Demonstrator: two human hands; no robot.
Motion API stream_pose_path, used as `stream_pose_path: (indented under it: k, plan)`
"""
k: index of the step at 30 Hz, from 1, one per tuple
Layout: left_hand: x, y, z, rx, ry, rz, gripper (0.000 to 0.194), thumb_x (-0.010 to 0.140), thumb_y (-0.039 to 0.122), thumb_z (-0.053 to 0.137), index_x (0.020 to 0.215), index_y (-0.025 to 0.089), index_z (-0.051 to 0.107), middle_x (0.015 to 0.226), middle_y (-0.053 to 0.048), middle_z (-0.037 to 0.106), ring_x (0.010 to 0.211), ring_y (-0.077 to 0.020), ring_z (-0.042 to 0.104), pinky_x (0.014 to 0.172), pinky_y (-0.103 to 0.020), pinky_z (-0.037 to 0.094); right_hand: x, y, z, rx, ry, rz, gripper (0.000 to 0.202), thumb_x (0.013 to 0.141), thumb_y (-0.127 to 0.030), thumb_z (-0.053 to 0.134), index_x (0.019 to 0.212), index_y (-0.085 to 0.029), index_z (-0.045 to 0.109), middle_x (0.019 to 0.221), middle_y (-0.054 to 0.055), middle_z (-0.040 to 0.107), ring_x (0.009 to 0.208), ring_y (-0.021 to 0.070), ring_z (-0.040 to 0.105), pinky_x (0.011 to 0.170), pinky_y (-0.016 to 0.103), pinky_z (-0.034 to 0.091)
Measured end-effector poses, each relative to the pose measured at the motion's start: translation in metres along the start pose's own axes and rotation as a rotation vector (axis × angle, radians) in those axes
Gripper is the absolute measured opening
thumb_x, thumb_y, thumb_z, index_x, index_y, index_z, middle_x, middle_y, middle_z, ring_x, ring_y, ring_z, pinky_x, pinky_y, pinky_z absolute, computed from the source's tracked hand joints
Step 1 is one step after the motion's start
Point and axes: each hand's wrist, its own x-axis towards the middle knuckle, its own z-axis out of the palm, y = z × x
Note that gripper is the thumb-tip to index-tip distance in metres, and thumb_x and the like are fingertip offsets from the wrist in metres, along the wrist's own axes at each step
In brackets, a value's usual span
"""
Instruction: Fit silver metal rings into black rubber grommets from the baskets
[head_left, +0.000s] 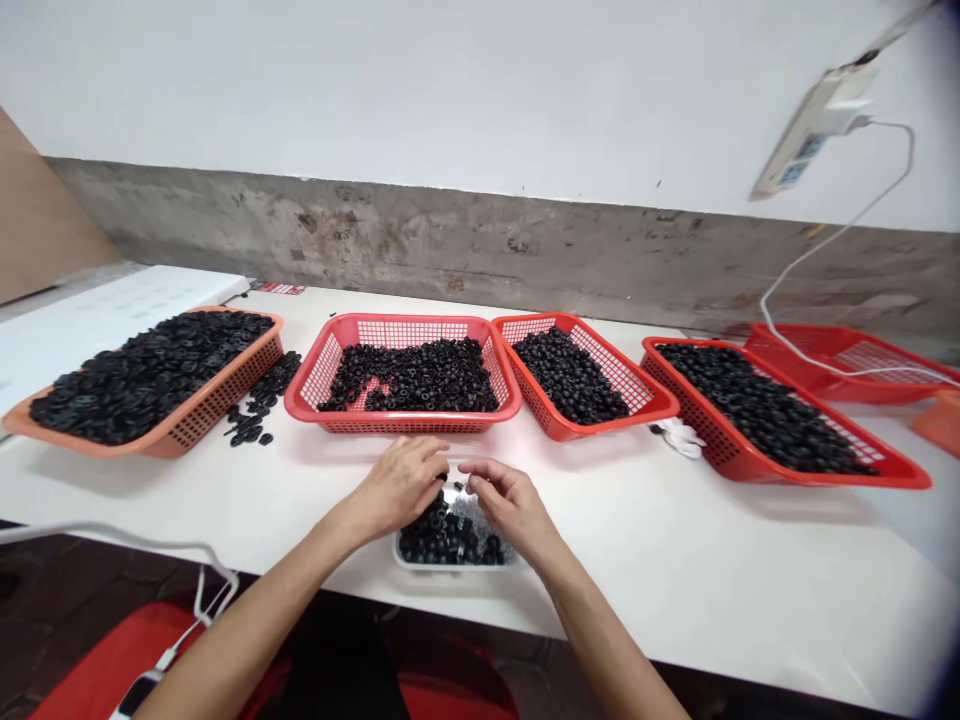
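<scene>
Both of my hands are over a clear plastic tub (456,568) at the table's front. Black rounded parts (439,540) fill its left and front; small clear pieces (471,515) lie toward its right. My left hand (405,482) is curled, with a small black ring-like part (442,478) at its fingertips, partly hidden by the fingers. My right hand (514,500) faces it, thumb and forefinger apart. A tiny dark piece (459,486) shows between the hands; whether it touches a finger is unclear.
Behind the tub stands a red basket (405,425) of black rings. Two more red baskets (577,432) (780,475) of black parts stand right, an orange basket (180,435) left. Loose black pieces (259,405), a white crumpled item (682,438) and a white cable (825,240) are nearby.
</scene>
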Motion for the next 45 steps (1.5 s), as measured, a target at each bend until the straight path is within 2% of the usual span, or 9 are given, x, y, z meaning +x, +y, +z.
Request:
stream_pose_path:
  k: [3,6,18,21,27,31,34,39,45]
  plan:
    - [-0.011,0.011,0.001,-0.337,0.140,-0.137,0.011,0.089,0.014,0.057,0.097,0.017,0.064,0.092,-0.003,0.069,0.084,-0.0161,0.063,0.077,-0.027,0.047,-0.002,-0.002,0.000,0.034,-0.029,-0.031,0.034,0.084,-0.038,0.058,0.110,-0.017,0.064,0.076,-0.001,0.058,0.050,0.0060,0.036,0.044,0.019,0.027]
    - [-0.015,0.025,0.008,-0.509,0.260,-0.269,0.018,0.087,0.011,0.056,0.101,0.018,0.064,0.086,0.000,0.066,0.073,-0.0127,0.059,0.068,-0.023,0.044,-0.005,-0.005,0.001,0.053,-0.047,-0.071,0.034,0.086,-0.038,0.059,0.113,-0.017,0.061,0.078,-0.001,0.057,0.055,0.0078,0.040,0.048,0.020,0.031]
    - [-0.008,0.050,0.028,-0.569,0.351,-0.427,0.013,0.093,0.022,0.055,0.089,0.019,0.067,0.079,0.000,0.061,0.069,-0.0136,0.055,0.065,-0.025,0.040,-0.016,0.000,-0.001,-0.012,0.018,-0.216,0.030,0.094,-0.030,0.056,0.122,-0.023,0.056,0.086,-0.001,0.060,0.060,0.0084,0.046,0.056,0.021,0.039]
    - [-0.007,0.050,0.029,-0.671,0.325,-0.497,0.014,0.093,0.025,0.055,0.087,0.019,0.066,0.080,0.000,0.061,0.067,-0.0133,0.054,0.064,-0.024,0.041,-0.019,0.000,0.000,-0.192,0.076,-0.346,0.030,0.094,-0.020,0.054,0.124,-0.024,0.055,0.089,0.000,0.064,0.061,0.0091,0.052,0.059,0.021,0.044]
    - [-0.007,0.048,0.030,-0.858,0.313,-0.633,0.020,0.093,0.034,0.055,0.086,0.019,0.065,0.080,0.000,0.059,0.068,-0.0135,0.051,0.062,-0.023,0.040,-0.025,-0.002,-0.005,-0.725,0.247,-0.791,0.040,0.095,-0.004,0.045,0.132,-0.019,0.050,0.097,0.006,0.069,0.083,0.0166,0.066,0.073,0.027,0.049]
    - [-0.006,0.047,0.028,-0.979,0.316,-0.683,0.022,0.092,0.038,0.057,0.089,0.018,0.065,0.076,0.001,0.057,0.065,-0.0121,0.048,0.062,-0.022,0.039,-0.030,-0.014,-0.018,-0.835,0.238,-0.666,0.034,0.096,-0.010,0.048,0.128,-0.018,0.054,0.098,0.007,0.069,0.079,0.0180,0.065,0.068,0.029,0.049]
    - [-0.005,0.050,0.026,-1.066,0.280,-0.681,0.022,0.091,0.038,0.058,0.090,0.017,0.066,0.070,0.002,0.054,0.061,-0.0108,0.048,0.059,-0.021,0.037,-0.033,-0.025,-0.022,-0.676,0.144,-0.592,0.027,0.098,-0.016,0.050,0.124,-0.021,0.058,0.105,0.008,0.066,0.089,0.0172,0.064,0.075,0.028,0.052]
    - [-0.004,0.054,0.026,-1.194,0.205,-0.680,0.025,0.090,0.040,0.061,0.091,0.016,0.067,0.056,0.005,0.050,0.053,-0.0092,0.045,0.054,-0.021,0.033,-0.034,-0.029,-0.020,-0.497,0.037,-0.581,0.018,0.098,-0.013,0.049,0.107,-0.022,0.062,0.095,0.004,0.063,0.087,0.0146,0.061,0.076,0.025,0.048]
    - [-0.005,0.058,0.024,-1.405,0.230,-0.665,0.024,0.084,0.037,0.069,0.095,0.015,0.074,0.066,-0.001,0.064,0.060,-0.0107,0.057,0.061,-0.020,0.044,-0.034,-0.032,-0.022,-0.390,0.021,-0.434,0.009,0.100,-0.018,0.047,0.098,-0.021,0.055,0.089,0.001,0.057,0.076,0.0121,0.055,0.070,0.024,0.044]
